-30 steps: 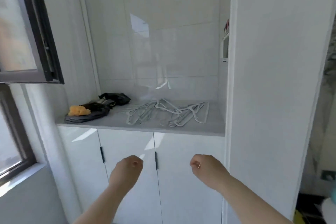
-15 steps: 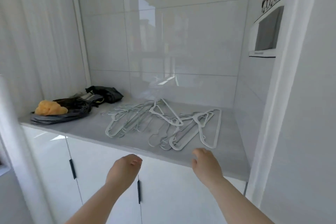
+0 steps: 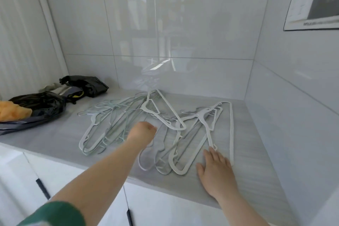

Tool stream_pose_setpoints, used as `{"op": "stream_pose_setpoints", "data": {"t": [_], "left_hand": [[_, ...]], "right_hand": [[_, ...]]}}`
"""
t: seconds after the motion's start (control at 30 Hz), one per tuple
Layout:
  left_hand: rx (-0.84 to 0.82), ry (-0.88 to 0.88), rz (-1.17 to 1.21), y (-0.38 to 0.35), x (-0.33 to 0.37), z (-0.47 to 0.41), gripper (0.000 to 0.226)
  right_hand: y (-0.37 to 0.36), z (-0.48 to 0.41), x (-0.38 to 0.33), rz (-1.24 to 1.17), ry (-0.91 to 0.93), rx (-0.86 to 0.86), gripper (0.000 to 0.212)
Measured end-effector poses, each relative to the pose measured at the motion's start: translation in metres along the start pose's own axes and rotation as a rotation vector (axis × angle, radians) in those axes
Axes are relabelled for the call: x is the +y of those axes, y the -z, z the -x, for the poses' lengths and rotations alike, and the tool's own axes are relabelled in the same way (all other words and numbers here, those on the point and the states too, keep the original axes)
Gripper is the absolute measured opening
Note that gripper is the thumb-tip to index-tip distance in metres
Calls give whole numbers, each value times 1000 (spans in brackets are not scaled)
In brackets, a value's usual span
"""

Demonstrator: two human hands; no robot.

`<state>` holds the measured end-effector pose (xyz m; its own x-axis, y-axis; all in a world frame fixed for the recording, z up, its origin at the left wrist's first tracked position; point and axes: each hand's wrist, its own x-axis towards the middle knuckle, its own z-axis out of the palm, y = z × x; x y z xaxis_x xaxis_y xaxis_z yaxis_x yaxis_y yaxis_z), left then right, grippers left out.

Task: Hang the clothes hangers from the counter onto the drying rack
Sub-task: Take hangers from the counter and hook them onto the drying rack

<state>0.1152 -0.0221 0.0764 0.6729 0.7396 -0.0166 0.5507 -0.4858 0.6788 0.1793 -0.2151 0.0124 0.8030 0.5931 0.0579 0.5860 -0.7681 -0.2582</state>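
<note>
Several white and pale green clothes hangers (image 3: 163,113) lie tangled in a pile on the grey counter (image 3: 45,143). My left hand (image 3: 142,132) is over the middle of the pile with its fingers curled; whether it grips a hanger is hidden. My right hand (image 3: 214,169) lies flat on the counter with straight fingers, its fingertips touching the lower end of a white hanger (image 3: 209,130) at the pile's right side. No drying rack is in view.
A heap of dark bags and clothes with an orange cloth (image 3: 12,111) sits at the counter's left end. White tiled walls close the counter at the back and right. White cabinet doors (image 3: 165,207) with dark handles are below the front edge.
I have come closer to the counter. Both hands rose from below its front edge: the left now reaches over the hanger pile, the right rests flat beside it.
</note>
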Motion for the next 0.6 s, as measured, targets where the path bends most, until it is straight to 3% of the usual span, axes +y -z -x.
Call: {"op": "stream_pose_setpoints", "data": {"t": [0.17,0.27,0.3,0.4,0.5,0.6], "left_hand": [[-64,75,-44,-20,17,-54,30],[-39,152,123,-33,19,-78,34],[-52,164,171,-36,17,-85,35],[-56,183,279,-42,15,-99,26],[-82,240,340,-45,12,-112,29],[-113,259,381,-48,10,-123,28]], "right_hand": [[-4,-3,2,-21,-46,18,64],[-6,-6,3,-46,-67,30,99],[-7,-7,4,-54,-78,27,101],[-9,-9,6,-69,-95,45,80],[-7,-9,4,-60,-93,52,103],[-7,-9,5,-68,-99,55,109]]}}
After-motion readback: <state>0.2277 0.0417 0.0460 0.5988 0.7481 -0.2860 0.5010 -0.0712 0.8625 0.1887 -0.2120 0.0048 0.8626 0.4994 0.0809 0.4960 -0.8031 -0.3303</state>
